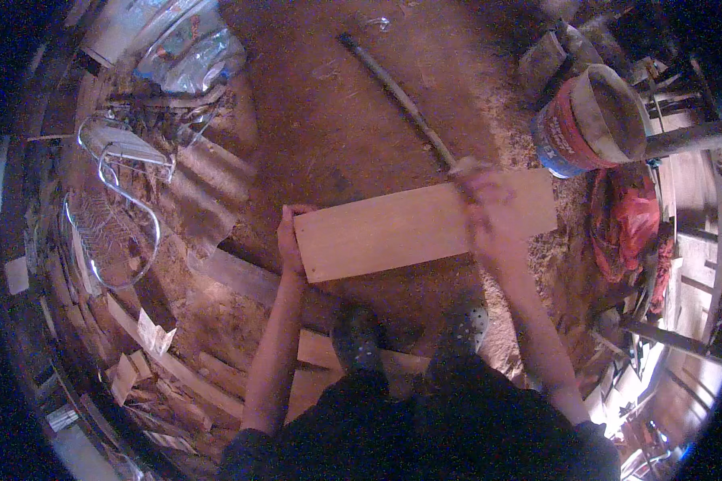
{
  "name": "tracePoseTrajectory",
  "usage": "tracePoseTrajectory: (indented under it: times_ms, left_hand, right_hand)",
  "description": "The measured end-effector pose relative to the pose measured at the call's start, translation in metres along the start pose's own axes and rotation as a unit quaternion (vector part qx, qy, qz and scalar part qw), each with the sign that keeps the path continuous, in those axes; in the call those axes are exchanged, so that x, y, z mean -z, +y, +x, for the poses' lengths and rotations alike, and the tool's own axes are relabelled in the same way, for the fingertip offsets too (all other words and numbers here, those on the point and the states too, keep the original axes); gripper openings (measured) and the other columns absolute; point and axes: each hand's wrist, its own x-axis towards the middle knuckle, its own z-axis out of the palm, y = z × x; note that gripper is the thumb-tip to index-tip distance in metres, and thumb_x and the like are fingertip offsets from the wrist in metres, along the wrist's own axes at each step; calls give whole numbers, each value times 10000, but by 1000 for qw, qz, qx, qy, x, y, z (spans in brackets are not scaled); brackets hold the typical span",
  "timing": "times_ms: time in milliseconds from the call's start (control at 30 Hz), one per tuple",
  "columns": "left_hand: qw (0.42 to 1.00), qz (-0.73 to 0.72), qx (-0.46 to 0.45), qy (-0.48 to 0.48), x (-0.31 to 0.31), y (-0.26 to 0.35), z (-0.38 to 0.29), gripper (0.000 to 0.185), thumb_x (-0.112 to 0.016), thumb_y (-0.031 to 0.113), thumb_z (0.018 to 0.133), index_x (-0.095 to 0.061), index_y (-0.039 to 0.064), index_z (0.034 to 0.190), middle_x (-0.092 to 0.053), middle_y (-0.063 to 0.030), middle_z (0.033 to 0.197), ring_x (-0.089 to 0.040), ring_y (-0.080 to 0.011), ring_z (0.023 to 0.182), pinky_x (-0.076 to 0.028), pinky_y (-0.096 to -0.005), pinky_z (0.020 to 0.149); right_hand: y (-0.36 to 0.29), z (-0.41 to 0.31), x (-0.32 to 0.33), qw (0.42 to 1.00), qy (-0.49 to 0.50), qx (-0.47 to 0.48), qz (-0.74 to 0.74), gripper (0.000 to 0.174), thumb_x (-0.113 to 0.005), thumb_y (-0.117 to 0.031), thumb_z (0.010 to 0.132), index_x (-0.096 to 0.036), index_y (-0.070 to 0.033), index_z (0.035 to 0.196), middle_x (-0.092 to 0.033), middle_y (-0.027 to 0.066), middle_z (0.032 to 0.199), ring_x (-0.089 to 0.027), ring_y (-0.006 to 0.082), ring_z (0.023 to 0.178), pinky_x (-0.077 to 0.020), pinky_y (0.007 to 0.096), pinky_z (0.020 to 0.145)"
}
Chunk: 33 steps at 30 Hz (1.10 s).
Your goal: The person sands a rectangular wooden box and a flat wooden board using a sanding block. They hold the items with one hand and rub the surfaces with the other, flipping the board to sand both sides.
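A flat wooden board (391, 227) is held up in front of me, slanting slightly upward to the right. Two small dark spots mark its left end. My left hand (290, 237) grips that end, with the thumb side along the edge. Across the right part of the board lies my right hand (487, 207), blurred, its fingers reaching the upper edge. Whether it grips the board or only touches its face is not clear. A long dark stick (397, 93) runs over the dirt floor, and its lower end meets my right fingers in the picture; contact cannot be told.
A paint bucket (568, 129) with printed sides stands at the right, above a red plastic bag (626, 225). A bent wire rack (156, 222) is at the left. Wood scraps (132, 376) lie lower left, and a clear plastic sack (186, 54) sits upper left.
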Motion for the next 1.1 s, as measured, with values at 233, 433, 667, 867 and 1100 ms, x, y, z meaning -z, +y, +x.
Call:
tracePoseTrajectory:
  times_ms: [233, 433, 667, 867, 1100]
  left_hand:
    - [999, 44, -9, 1, -4, 2, 2, 479, -347, 459, 1012, -579, 56, 896, -612, -54, 866, -587, -144, 799, -495, -309, 748]
    - [999, 39, -19, -11, -2, 2, 0, 465, -364, 462, 1008, -576, 58, 916, -611, -52, 874, -590, -140, 800, -498, -297, 743]
    - [998, -58, 32, 8, 4, -8, 9, 459, -365, 458, 1009, -578, 62, 914, -616, -57, 889, -595, -150, 802, -502, -306, 750]
    - [999, -33, 26, 14, 8, -9, 8, 458, -360, 452, 1013, -579, 64, 905, -618, -61, 897, -598, -157, 804, -503, -311, 752]
    - [999, 36, 5, 22, 4, -2, 4, 463, -349, 445, 1018, -580, 65, 888, -619, -65, 900, -597, -165, 806, -501, -316, 755]
  right_hand:
    - [11, 3, -1, 966, 158, 61, -195, 452, -532, -109, 834, -534, -38, 1280, -538, 168, 1273, -468, 363, 1219, -366, 446, 1041]
    - [-86, 7, -71, 971, -69, 209, -92, 477, -563, -212, 846, -531, -14, 1279, -522, 168, 1337, -416, 336, 1315, -327, 463, 1091]
    - [-140, 29, -100, 938, -28, 342, -39, 423, -463, -217, 927, -529, 13, 1275, -515, 150, 1360, -396, 310, 1339, -298, 447, 1118]
    - [-108, 22, -75, 964, -88, 247, 35, 428, -529, -208, 892, -538, -38, 1285, -507, 161, 1362, -402, 319, 1331, -294, 456, 1119]
    - [8, -7, 12, 998, 46, 1, -43, 385, -498, -132, 878, -545, -38, 1249, -524, 165, 1329, -454, 342, 1267, -335, 425, 1079]
